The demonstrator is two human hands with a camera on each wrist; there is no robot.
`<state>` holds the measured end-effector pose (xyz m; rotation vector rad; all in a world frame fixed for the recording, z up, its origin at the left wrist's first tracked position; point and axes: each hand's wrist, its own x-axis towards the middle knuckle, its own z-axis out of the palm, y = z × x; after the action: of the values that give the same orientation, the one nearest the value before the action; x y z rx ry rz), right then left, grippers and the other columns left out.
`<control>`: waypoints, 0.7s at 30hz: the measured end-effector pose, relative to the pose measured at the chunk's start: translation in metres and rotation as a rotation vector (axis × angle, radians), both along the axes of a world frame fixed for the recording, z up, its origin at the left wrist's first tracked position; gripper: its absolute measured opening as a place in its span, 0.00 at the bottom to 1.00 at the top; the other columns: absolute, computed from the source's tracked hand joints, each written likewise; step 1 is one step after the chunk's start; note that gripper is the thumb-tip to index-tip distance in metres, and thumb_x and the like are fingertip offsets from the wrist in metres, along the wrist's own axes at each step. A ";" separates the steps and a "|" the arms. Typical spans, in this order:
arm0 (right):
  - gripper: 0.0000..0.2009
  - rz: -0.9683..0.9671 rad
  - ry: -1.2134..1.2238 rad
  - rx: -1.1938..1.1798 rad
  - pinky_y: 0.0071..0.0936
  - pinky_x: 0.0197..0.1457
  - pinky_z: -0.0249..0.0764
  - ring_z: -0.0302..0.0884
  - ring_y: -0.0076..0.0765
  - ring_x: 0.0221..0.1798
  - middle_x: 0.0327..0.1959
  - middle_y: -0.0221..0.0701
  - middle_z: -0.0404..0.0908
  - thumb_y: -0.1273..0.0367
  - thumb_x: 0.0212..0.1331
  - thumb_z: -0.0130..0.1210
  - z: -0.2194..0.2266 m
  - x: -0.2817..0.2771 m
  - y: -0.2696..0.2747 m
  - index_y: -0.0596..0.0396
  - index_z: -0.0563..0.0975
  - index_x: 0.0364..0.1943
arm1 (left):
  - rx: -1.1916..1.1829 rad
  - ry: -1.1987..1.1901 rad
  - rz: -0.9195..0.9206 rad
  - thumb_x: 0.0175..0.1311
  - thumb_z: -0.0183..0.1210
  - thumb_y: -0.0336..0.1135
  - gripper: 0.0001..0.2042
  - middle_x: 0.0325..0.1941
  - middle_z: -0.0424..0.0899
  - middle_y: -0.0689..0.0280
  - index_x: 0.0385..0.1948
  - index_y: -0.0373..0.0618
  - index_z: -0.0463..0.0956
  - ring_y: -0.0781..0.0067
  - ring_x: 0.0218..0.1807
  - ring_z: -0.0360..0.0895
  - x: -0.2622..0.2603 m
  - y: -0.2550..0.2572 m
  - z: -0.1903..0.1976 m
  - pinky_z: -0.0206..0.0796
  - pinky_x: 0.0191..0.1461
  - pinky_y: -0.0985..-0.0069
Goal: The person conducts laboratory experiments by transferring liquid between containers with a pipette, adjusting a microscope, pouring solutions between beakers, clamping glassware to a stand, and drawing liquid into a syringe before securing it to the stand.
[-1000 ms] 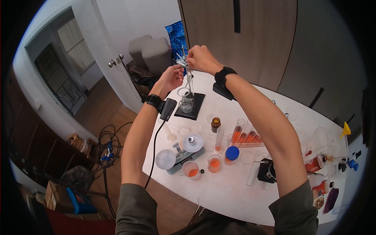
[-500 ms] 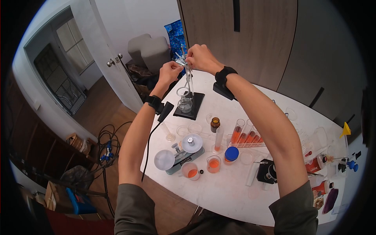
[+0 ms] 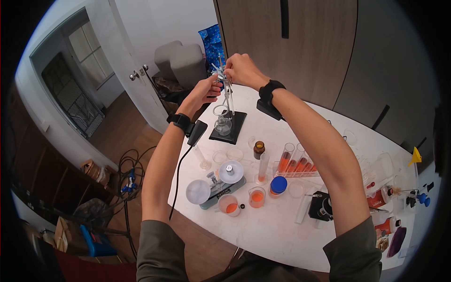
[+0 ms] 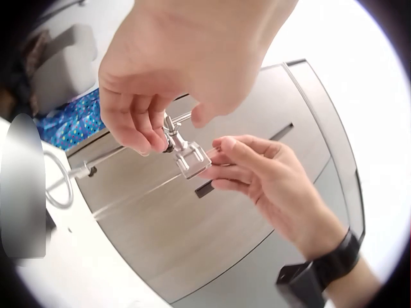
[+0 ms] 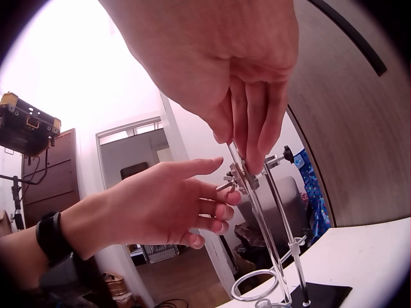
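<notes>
In the head view a metal stand with a black base [image 3: 237,128] carries a ring [image 3: 220,110] and, near its top, a clamp [image 4: 192,159]. The right hand [image 3: 244,71] pinches a thin clear tube [image 5: 262,217] at its upper end; the tube passes the clamp and runs down alongside the stand's rod [image 5: 284,215]. Beside the clamp's screw is the left hand [image 3: 205,94], thumb apart and fingers loosely extended; whether a fingertip touches the screw is unclear. A round glass flask [image 3: 222,126] is at the base, below the ring.
On the white table [image 3: 277,235] are a balance [image 3: 221,191], beakers with orange liquid [image 3: 257,197], a blue-lidded jar [image 3: 278,184], a brown bottle [image 3: 259,150] and a rack of tubes [image 3: 293,173]. A yellow funnel [image 3: 415,156] is at the far right.
The left hand's fingers drew together at the clamp, then spread apart again beside it. The right hand has stayed nearly still at the top of the stand.
</notes>
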<state>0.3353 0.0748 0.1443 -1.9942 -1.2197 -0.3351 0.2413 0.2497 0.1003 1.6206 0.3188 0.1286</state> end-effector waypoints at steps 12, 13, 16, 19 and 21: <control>0.08 -0.055 -0.026 0.017 0.47 0.49 0.81 0.86 0.59 0.43 0.35 0.50 0.87 0.68 0.57 0.66 0.002 -0.001 0.004 0.58 0.86 0.34 | -0.464 0.015 -0.063 0.71 0.60 0.38 0.09 0.27 0.75 0.72 0.34 0.43 0.77 0.77 0.32 0.75 0.018 0.014 -0.009 0.71 0.36 0.80; 0.08 -0.055 -0.025 0.017 0.47 0.49 0.81 0.86 0.59 0.43 0.35 0.50 0.87 0.68 0.57 0.66 0.002 -0.001 0.004 0.58 0.86 0.34 | -0.464 0.015 -0.063 0.71 0.60 0.38 0.09 0.27 0.75 0.72 0.34 0.43 0.77 0.77 0.32 0.75 0.016 0.012 -0.008 0.71 0.36 0.80; 0.08 -0.055 -0.020 0.004 0.47 0.49 0.81 0.86 0.59 0.43 0.35 0.50 0.87 0.68 0.57 0.66 0.001 -0.001 0.005 0.58 0.87 0.34 | -0.486 0.007 -0.035 0.70 0.60 0.36 0.08 0.29 0.75 0.71 0.34 0.41 0.78 0.76 0.34 0.75 0.015 0.011 -0.006 0.73 0.37 0.79; 0.08 -0.044 -0.035 -0.005 0.46 0.50 0.81 0.86 0.58 0.43 0.35 0.50 0.87 0.68 0.56 0.66 -0.001 0.002 0.006 0.58 0.87 0.35 | -0.416 -0.005 -0.059 0.70 0.60 0.34 0.07 0.30 0.75 0.70 0.34 0.41 0.79 0.75 0.36 0.76 0.017 0.014 -0.006 0.75 0.40 0.78; 0.08 -0.031 -0.016 0.005 0.45 0.50 0.81 0.87 0.57 0.43 0.34 0.50 0.87 0.68 0.56 0.66 -0.003 0.005 0.007 0.58 0.87 0.35 | -0.130 -0.028 0.025 0.70 0.61 0.36 0.07 0.31 0.76 0.72 0.36 0.43 0.79 0.78 0.32 0.76 0.017 0.009 -0.005 0.74 0.35 0.80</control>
<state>0.3405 0.0822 0.1409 -2.0114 -1.1981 -0.3693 0.2585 0.2591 0.0958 1.4848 0.3195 0.1467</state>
